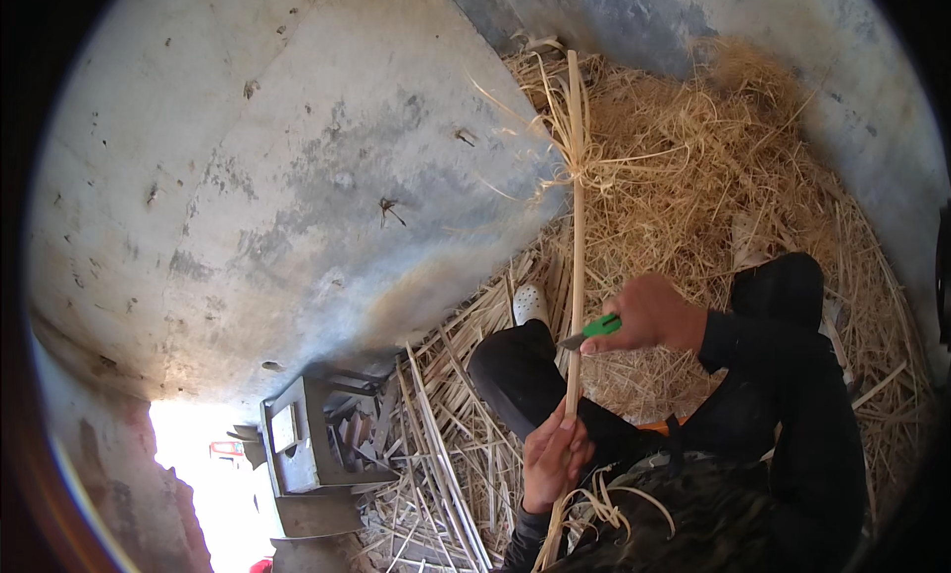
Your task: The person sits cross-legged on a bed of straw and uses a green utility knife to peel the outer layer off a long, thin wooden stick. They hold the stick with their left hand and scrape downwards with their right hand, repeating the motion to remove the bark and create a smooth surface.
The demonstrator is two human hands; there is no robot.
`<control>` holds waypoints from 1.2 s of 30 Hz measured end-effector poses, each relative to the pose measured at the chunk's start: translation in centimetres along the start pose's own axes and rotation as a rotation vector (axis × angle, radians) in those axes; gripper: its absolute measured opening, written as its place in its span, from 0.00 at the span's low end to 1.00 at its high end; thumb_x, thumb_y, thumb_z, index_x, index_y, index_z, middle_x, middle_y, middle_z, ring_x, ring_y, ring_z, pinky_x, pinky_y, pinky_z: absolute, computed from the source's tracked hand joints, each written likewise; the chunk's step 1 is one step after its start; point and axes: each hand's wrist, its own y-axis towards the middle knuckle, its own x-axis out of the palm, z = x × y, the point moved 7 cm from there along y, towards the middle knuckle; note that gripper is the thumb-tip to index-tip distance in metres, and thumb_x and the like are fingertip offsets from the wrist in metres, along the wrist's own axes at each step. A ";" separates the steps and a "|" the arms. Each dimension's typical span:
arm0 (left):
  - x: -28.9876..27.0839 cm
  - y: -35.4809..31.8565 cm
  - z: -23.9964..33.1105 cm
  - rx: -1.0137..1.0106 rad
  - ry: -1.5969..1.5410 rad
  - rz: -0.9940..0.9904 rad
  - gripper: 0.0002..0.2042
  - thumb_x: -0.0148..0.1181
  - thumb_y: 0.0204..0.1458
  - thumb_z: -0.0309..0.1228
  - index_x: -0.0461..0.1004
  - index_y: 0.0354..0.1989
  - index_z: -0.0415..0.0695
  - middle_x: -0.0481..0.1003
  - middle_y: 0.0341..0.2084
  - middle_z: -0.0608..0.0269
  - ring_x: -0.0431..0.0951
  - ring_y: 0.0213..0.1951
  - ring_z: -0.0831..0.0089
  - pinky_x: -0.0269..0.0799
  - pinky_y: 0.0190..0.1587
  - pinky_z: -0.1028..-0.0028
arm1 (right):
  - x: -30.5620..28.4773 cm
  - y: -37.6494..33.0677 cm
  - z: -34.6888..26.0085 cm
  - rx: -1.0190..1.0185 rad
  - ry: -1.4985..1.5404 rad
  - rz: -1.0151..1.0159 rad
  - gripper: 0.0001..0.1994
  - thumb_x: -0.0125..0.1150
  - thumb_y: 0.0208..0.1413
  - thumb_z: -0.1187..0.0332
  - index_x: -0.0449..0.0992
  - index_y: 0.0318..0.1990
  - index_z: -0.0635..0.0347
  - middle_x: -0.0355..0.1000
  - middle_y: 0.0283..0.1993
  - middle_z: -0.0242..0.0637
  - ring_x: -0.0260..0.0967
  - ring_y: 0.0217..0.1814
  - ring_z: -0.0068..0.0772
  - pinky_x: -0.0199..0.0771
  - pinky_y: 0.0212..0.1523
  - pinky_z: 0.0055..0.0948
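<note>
My left hand [555, 459] is closed around the lower part of a long, pale wooden strip [579, 241], which looks like split bamboo. The strip runs away from me, up over a heap of shavings. In my right hand [662, 313], slightly blurred, is a knife with a green handle [601, 325]. Its blade [572, 342] lies against the strip, beyond my left hand. Thin peeled curls [578, 167] cling to the strip's far part, and more loose curls [604, 509] hang near my left wrist.
Tangled shavings [713, 147] are heaped against the far wall. Long cut strips [446, 464] lie on the floor to the left, by a grey metal box [307, 469] with scraps inside. A stained wall [297, 177] rises on the left. My shoe [530, 304] shows beside the strip.
</note>
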 end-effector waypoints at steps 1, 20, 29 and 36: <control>0.2 0.0 0.1 -0.006 0.005 -0.008 0.20 0.40 0.64 0.27 0.58 0.64 0.36 0.59 0.21 0.70 0.54 0.12 0.85 0.55 0.20 0.84 | 0.5 0.4 1.8 0.121 0.017 -0.012 0.43 0.42 0.41 0.19 0.64 0.07 0.55 0.51 0.05 0.28 0.56 0.08 0.29 0.53 0.10 0.35; 0.1 -0.2 -0.1 -0.033 -0.012 -0.006 0.20 0.38 0.65 0.29 0.58 0.64 0.35 0.58 0.19 0.70 0.53 0.11 0.85 0.54 0.18 0.84 | -0.1 0.3 0.3 0.076 0.161 -0.134 0.42 0.43 0.42 0.21 0.70 0.10 0.58 0.59 0.07 0.38 0.64 0.12 0.41 0.62 0.15 0.38; 0.0 0.6 0.5 -0.015 0.013 0.015 0.20 0.39 0.66 0.29 0.58 0.64 0.35 0.58 0.19 0.70 0.54 0.13 0.86 0.55 0.19 0.84 | -1.1 2.7 4.2 0.118 -0.092 0.122 0.41 0.45 0.41 0.21 0.62 0.06 0.54 0.50 0.05 0.29 0.53 0.07 0.30 0.51 0.11 0.33; -0.7 -0.7 0.0 -0.016 0.070 0.030 0.20 0.40 0.65 0.28 0.58 0.64 0.36 0.59 0.20 0.70 0.54 0.13 0.86 0.54 0.20 0.85 | -0.7 3.6 6.5 0.314 0.005 -0.154 0.42 0.43 0.41 0.19 0.64 0.06 0.53 0.50 0.05 0.27 0.52 0.08 0.26 0.51 0.12 0.34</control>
